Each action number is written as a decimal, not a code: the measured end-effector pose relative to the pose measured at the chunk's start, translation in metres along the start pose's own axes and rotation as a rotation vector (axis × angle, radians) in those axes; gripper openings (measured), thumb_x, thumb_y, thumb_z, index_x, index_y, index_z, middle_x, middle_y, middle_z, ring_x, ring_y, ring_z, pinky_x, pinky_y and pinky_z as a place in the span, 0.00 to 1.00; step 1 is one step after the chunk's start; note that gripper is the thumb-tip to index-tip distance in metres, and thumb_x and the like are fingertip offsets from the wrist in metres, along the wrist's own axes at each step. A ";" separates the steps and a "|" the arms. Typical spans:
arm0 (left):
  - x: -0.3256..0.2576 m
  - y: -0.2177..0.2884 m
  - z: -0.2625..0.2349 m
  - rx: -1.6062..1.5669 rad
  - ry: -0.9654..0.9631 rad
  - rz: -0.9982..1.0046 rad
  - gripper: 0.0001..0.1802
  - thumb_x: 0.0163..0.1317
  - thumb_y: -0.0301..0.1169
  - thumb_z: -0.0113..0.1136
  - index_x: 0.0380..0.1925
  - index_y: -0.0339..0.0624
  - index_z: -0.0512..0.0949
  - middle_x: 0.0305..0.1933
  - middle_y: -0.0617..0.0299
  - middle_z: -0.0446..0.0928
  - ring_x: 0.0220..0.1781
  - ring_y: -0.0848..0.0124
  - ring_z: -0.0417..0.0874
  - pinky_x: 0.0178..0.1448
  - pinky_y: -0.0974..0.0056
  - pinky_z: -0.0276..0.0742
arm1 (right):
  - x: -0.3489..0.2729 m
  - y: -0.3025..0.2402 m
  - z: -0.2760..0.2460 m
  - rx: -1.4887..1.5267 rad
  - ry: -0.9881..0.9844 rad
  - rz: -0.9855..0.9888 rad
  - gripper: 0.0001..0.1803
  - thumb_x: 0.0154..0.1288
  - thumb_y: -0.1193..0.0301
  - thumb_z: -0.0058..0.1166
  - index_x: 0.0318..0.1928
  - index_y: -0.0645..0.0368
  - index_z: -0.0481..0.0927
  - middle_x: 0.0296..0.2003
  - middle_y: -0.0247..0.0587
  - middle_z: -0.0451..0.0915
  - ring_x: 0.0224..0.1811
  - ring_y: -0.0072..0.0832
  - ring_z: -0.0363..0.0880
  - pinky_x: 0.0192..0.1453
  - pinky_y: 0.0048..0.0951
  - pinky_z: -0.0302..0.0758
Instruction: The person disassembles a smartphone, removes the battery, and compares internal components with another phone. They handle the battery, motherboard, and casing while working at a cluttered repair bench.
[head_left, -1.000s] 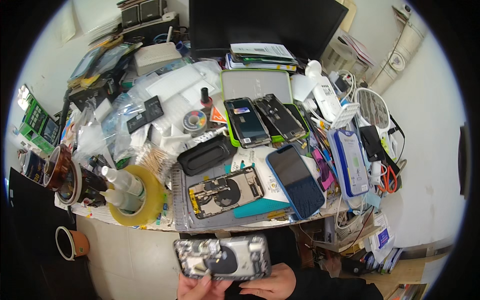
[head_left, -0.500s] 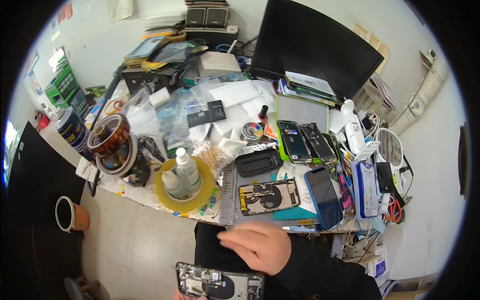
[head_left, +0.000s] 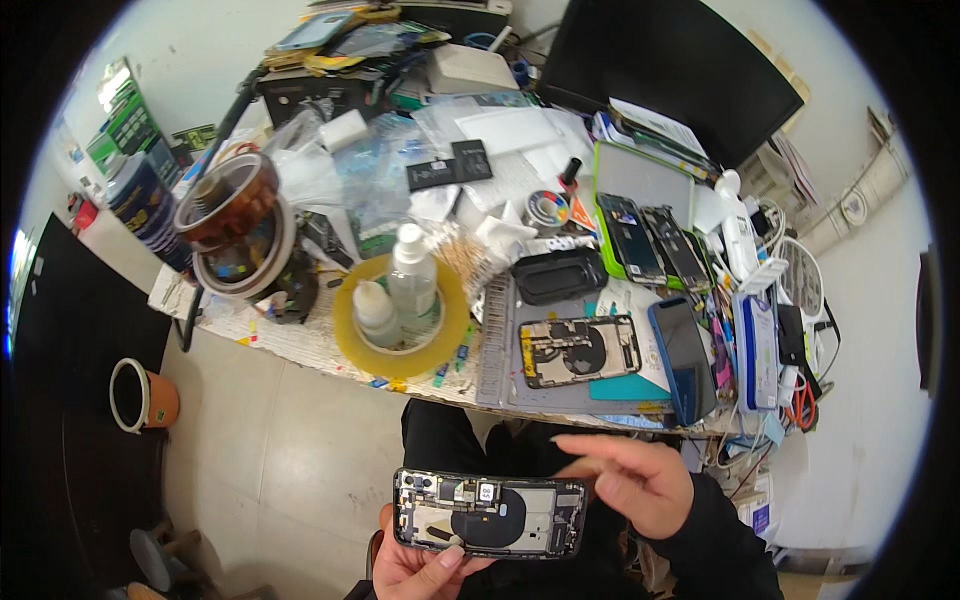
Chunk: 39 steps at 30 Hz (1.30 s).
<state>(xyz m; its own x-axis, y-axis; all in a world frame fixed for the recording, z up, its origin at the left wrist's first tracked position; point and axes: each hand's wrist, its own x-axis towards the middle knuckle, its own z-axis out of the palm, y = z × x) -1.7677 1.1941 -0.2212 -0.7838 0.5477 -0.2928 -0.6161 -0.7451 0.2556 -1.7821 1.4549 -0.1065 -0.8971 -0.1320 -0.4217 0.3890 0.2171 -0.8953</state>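
An opened phone body (head_left: 545, 510), its circuit parts and a round black coil showing, lies level over my lap. My left hand (head_left: 425, 572) grips it from below at the left, the thumb on its near edge. Off the phone's far right corner hovers my right hand (head_left: 645, 485), fingers stretched out to the left and nothing visible in them. On the grey work mat (head_left: 500, 385) at the desk's front edge rests a second opened phone body (head_left: 580, 350). A blue-edged phone (head_left: 682, 360) is right of it, and a black tray (head_left: 558, 276) sits behind.
A wide tape roll (head_left: 345, 345) encircles two bottles, one a white squeeze bottle (head_left: 375, 315). Brown tape (head_left: 225, 205) tops a cup at the left. Dismantled phones (head_left: 630, 240) lie in a green-rimmed case. Black batteries (head_left: 435, 175) rest on plastic bags. A bin (head_left: 160, 402) stands below left.
The phone body has come up and to the right, with my left hand now plainly in view under it. My right hand has moved right, its fingers more spread. The view has shifted.
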 end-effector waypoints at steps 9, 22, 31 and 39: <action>0.014 -0.015 0.015 0.089 -0.018 -0.021 0.26 0.72 0.17 0.54 0.70 0.35 0.67 0.66 0.45 0.78 0.67 0.52 0.82 0.68 0.45 0.82 | -0.026 0.000 -0.001 0.053 0.125 0.039 0.23 0.79 0.75 0.54 0.70 0.66 0.74 0.45 0.45 0.90 0.45 0.19 0.86 0.51 0.21 0.79; 0.035 -0.041 0.032 -0.006 0.012 0.028 0.29 0.67 0.11 0.56 0.67 0.39 0.69 0.62 0.54 0.81 0.65 0.60 0.82 0.69 0.55 0.77 | -0.028 0.014 0.028 -0.075 0.331 -0.243 0.21 0.76 0.77 0.57 0.66 0.68 0.77 0.43 0.41 0.88 0.42 0.18 0.84 0.47 0.21 0.78; 0.027 -0.040 0.034 0.093 0.015 0.057 0.30 0.66 0.10 0.58 0.68 0.36 0.68 0.62 0.54 0.81 0.64 0.62 0.82 0.70 0.57 0.75 | -0.034 0.013 0.021 -0.129 0.261 -0.211 0.21 0.76 0.78 0.56 0.67 0.68 0.77 0.43 0.41 0.88 0.40 0.17 0.84 0.45 0.20 0.77; 0.021 -0.042 0.037 0.138 0.038 0.039 0.31 0.66 0.11 0.59 0.68 0.37 0.68 0.62 0.54 0.80 0.64 0.63 0.81 0.70 0.57 0.74 | -0.038 0.015 0.019 -0.095 0.263 -0.209 0.21 0.76 0.80 0.55 0.67 0.70 0.77 0.43 0.39 0.88 0.40 0.16 0.82 0.43 0.19 0.75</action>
<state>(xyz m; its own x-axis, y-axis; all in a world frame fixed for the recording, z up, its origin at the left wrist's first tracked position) -1.7609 1.2506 -0.2040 -0.8057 0.5025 -0.3136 -0.5918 -0.7047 0.3913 -1.7385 1.4452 -0.1071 -0.9835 0.0683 -0.1678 0.1806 0.3025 -0.9359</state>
